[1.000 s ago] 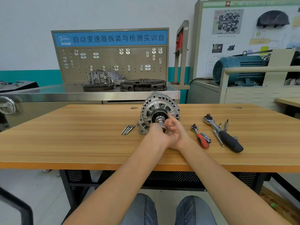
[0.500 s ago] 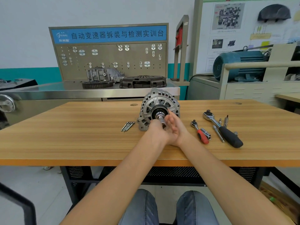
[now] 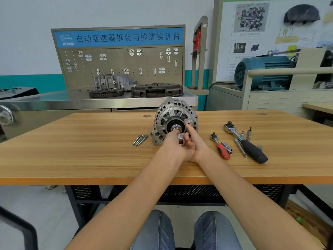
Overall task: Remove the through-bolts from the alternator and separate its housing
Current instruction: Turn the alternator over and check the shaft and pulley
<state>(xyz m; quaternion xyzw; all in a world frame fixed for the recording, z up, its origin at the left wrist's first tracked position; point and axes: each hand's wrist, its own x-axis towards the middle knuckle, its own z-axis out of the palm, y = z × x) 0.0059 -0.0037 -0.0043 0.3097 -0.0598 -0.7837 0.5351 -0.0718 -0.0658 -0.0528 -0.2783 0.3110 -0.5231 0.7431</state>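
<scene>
Silver cast aluminium, the alternator [image 3: 173,120] stands on edge at the centre of the frame on the wooden table [image 3: 72,150], its shaft end facing you. Your left hand [image 3: 172,146] pinches a chrome socket [image 3: 180,138] just below the shaft [image 3: 176,127]. Your right hand [image 3: 195,143] cups beside it, fingers loosely extended, the forefinger touching the alternator's front face. Four through-bolts [image 3: 140,140] lie bunched just left of the housing. Right of centre lie a red-handled ratchet [image 3: 220,146], a black-handled ratchet [image 3: 246,143] and an extension bar [image 3: 240,147].
</scene>
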